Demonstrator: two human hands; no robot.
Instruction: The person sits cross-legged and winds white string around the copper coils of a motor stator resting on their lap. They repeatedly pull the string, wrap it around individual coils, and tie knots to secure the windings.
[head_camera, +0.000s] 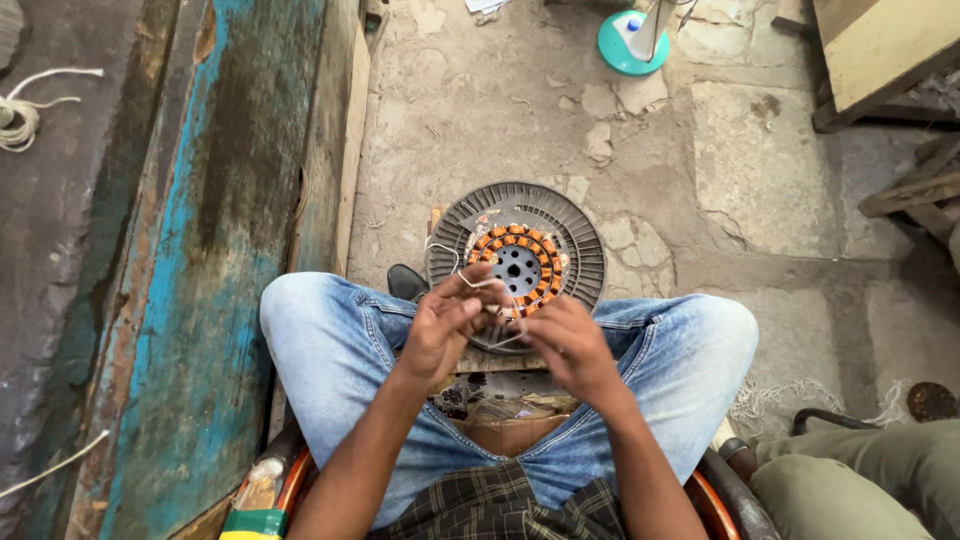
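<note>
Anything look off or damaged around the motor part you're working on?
Loose pale wire ends stick out from the copper windings of the round stator, pinched by left hand and right hand. The concrete floor is cracked and chipped.

Open cracked floor at twelve and two o'clock; blue wooden panel blocks nine; knees flank the stator.

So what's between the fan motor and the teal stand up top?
In the head view, only bare cracked stone floor lies between the fan motor and the teal stand, with loose chips and scraps on it.
</note>
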